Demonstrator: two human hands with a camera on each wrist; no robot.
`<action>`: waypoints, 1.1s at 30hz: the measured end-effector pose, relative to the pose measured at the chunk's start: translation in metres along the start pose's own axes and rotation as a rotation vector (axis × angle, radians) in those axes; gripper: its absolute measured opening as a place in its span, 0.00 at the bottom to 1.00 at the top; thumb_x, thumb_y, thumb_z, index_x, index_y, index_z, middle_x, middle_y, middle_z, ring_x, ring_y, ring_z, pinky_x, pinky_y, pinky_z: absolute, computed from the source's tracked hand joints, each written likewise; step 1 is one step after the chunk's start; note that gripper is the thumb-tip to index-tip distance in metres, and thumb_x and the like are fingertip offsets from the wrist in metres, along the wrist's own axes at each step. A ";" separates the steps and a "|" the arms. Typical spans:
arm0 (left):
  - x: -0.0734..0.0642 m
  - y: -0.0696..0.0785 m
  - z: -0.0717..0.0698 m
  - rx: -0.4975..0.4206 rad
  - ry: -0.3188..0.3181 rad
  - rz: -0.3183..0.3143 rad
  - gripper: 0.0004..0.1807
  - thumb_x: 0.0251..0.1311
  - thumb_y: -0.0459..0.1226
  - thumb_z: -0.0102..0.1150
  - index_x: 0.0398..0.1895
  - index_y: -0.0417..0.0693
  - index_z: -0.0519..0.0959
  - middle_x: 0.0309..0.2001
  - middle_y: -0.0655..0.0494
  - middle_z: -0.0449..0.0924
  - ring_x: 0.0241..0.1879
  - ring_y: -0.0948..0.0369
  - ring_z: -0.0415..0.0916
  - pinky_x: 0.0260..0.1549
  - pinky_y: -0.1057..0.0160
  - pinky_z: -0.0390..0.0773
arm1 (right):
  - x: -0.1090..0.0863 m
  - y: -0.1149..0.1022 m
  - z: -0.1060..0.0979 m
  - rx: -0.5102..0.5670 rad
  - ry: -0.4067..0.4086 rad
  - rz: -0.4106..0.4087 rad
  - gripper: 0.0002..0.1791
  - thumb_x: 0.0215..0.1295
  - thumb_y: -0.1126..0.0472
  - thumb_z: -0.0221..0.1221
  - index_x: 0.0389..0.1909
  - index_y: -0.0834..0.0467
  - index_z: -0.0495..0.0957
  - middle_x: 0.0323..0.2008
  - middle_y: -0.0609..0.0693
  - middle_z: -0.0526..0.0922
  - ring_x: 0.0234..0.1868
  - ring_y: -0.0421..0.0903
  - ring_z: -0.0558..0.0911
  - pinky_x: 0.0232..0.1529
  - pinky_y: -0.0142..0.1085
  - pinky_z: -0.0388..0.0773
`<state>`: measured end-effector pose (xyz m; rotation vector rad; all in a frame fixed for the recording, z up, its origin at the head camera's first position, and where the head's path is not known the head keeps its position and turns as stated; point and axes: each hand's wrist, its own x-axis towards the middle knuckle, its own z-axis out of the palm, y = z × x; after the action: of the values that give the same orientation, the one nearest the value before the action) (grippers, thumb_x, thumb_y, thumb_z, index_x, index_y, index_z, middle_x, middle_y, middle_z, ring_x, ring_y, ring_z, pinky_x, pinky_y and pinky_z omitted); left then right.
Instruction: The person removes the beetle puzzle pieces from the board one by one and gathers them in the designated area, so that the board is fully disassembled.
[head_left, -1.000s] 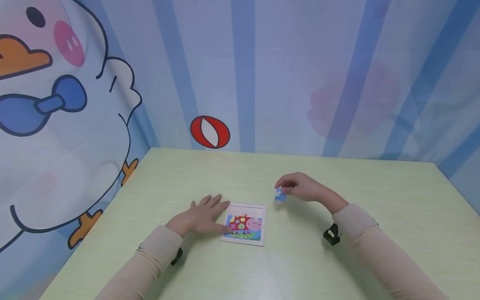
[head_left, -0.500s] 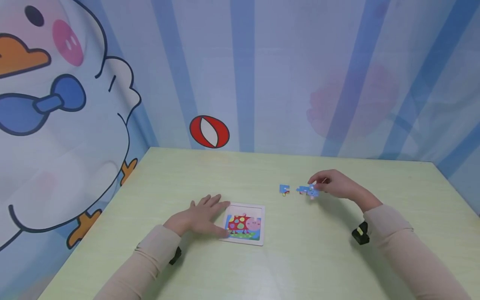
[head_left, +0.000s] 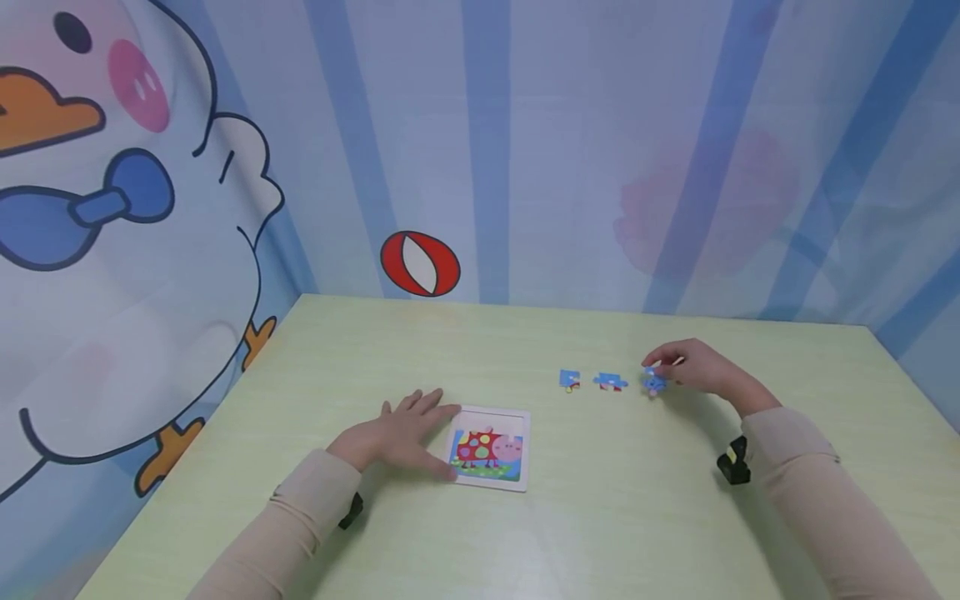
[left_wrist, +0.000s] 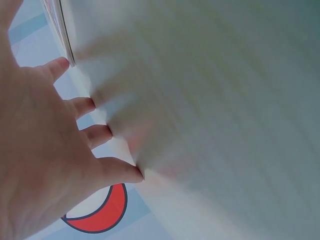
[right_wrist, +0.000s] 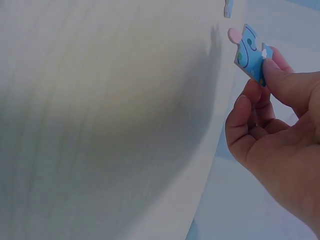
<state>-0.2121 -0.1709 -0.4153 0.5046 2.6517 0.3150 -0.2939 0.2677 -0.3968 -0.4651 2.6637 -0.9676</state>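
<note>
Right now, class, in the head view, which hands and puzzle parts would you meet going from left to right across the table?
Left hand → tray → first loose piece → second loose piece → right hand, pinching a third piece.

I count two hands, my left hand (head_left: 395, 435) and right hand (head_left: 697, 368), in two sleeves (head_left: 832, 500). There is one table (head_left: 360, 342) and one puzzle board (head_left: 504, 421). Toward two o'clock from the board I have three loose pieces: two lying pieces (head_left: 611, 382), one held piece (right_wrist: 247, 56). One printed ball (head_left: 420, 264) is at eleven, one printed duck (head_left: 150, 283) at ten.
</note>
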 end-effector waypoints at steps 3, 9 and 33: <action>-0.001 0.001 -0.001 -0.002 -0.005 0.002 0.53 0.45 0.64 0.65 0.75 0.62 0.55 0.77 0.50 0.41 0.75 0.43 0.34 0.64 0.28 0.39 | 0.002 0.002 0.002 -0.010 0.002 0.013 0.13 0.69 0.67 0.52 0.50 0.66 0.79 0.42 0.59 0.79 0.35 0.47 0.72 0.33 0.37 0.73; -0.003 0.001 0.000 -0.002 -0.008 0.013 0.53 0.46 0.64 0.65 0.75 0.60 0.55 0.78 0.49 0.41 0.75 0.43 0.34 0.64 0.28 0.39 | 0.004 0.005 0.006 -0.029 0.004 0.019 0.13 0.68 0.67 0.53 0.49 0.66 0.80 0.45 0.63 0.78 0.36 0.49 0.69 0.32 0.37 0.67; -0.003 0.002 -0.001 0.008 0.003 0.016 0.53 0.45 0.64 0.65 0.75 0.60 0.56 0.77 0.49 0.41 0.75 0.43 0.35 0.64 0.28 0.40 | 0.009 0.009 0.011 -0.103 0.033 0.023 0.14 0.69 0.68 0.51 0.49 0.68 0.80 0.55 0.71 0.75 0.53 0.63 0.73 0.50 0.52 0.71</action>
<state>-0.2089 -0.1705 -0.4131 0.5283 2.6537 0.3097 -0.3006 0.2644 -0.4120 -0.4435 2.7516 -0.8423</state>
